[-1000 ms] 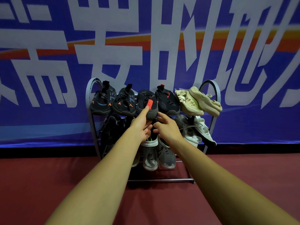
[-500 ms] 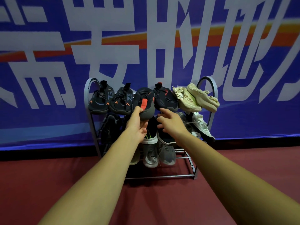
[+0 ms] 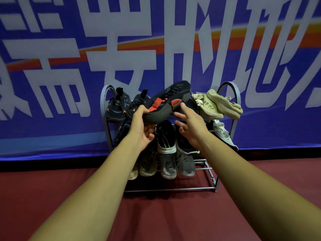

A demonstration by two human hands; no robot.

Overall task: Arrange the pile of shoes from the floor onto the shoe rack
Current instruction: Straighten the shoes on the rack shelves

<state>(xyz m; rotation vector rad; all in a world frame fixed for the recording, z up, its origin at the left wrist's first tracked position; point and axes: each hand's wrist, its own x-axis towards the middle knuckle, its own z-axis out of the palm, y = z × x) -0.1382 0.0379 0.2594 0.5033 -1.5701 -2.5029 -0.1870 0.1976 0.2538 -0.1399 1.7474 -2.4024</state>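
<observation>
Fingers [image 3: 142,110] of left hand [image 3: 141,130] curled round lower end of black shoe [image 3: 171,96]; long axis tilted up-right. Right hand [image 3: 192,126] spread, empty, just under sole; shoe rack [image 3: 229,86] behind.

- Largely masked by the held-up black shoe [image 3: 166,101], at 12 o'clock on the shoe rack [image 3: 231,89]: another dark shoe [image 3: 194,106], only a sliver showing.
- Covered by the left hand [image 3: 141,129] and forearm, at 9 o'clock on the rack: middle-tier dark shoes [image 3: 123,131], make unreadable, and part of a pale bottom-tier shoe [image 3: 133,173].
- Cropped at 6 o'clock: both forearms.
- Cropped at 12, 3 and 9 o'clock: banner [image 3: 52,105] lettering.
</observation>
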